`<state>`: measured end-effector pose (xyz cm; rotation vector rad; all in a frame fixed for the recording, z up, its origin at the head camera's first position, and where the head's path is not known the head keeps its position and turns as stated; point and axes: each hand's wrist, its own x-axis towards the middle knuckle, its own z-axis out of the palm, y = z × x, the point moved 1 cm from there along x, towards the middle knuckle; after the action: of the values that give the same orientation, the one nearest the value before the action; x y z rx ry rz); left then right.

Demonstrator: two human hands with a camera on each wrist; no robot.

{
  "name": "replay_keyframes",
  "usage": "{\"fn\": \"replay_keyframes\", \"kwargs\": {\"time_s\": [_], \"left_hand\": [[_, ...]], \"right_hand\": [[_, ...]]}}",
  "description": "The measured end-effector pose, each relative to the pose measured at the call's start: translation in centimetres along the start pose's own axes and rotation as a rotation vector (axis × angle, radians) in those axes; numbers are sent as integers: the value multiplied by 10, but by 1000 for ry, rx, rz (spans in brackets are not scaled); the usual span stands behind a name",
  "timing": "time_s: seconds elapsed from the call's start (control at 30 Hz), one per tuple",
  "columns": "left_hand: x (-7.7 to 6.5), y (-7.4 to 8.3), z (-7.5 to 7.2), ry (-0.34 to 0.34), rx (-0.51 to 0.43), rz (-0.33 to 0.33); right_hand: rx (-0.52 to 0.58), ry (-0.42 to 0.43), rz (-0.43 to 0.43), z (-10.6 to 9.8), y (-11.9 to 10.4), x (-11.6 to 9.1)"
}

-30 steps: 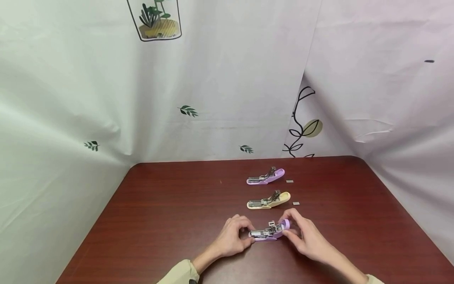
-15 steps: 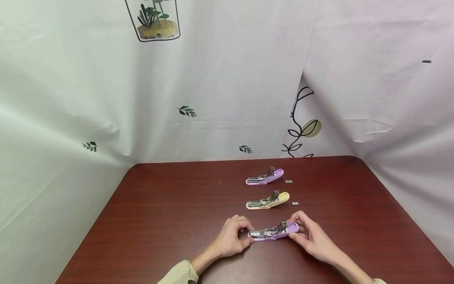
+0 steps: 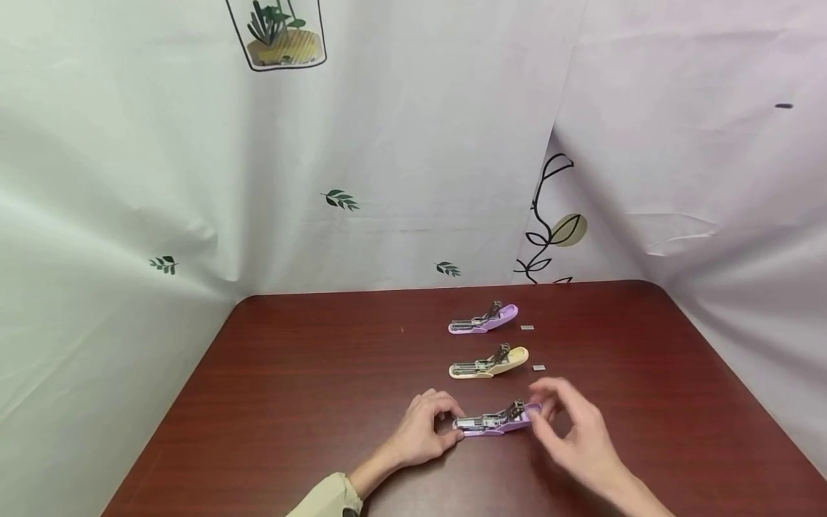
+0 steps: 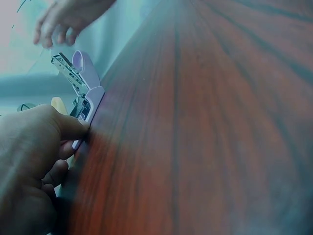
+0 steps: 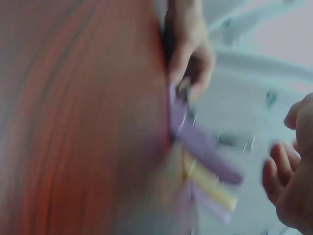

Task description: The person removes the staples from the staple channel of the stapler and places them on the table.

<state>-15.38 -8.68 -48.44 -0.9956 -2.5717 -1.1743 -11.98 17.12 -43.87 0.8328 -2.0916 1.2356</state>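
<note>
On the table in front of me lies a purple stapler, folded wide apart so that its metal insides face up. My left hand pinches its left end between thumb and fingers; the left wrist view shows the thumb on the edge of the purple stapler. Beside the raised right end is my right hand, fingers loosely bent and overlapping the stapler's tip in the head view. In the right wrist view the same right hand appears apart from the purple stapler, holding nothing.
Behind the near stapler lie a yellow stapler and another purple stapler, both spread apart likewise. To the right of each sits a small staple strip, a nearer one and a farther one. White printed cloth hangs round the dark red table.
My right hand has folded the stapler's top part back to the right, then let go and lifted slightly away. My left hand keeps its pinch at the left end.
</note>
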Motion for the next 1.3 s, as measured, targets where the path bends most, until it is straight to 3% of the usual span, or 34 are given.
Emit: {"fn": "replay_keyframes", "kwargs": {"time_s": [0.1, 0.27, 0.6, 0.83, 1.1, 1.3], "left_hand": [[0, 0, -1, 5, 6, -4], [2, 0, -1, -10, 11, -13], [2, 1, 0, -6, 13, -12], [0, 0, 0, -1, 15, -17], [-1, 0, 1, 0, 6, -15], [-1, 0, 1, 0, -2, -17]], "right_hand": [[157, -99, 10, 16, -13, -2], [283, -272, 245, 42, -21, -12], [349, -350, 609, 58, -21, -10], [384, -358, 645, 60, -20, -10], [341, -358, 685, 63, -21, -7], [385, -369, 717, 66, -25, -5]]}}
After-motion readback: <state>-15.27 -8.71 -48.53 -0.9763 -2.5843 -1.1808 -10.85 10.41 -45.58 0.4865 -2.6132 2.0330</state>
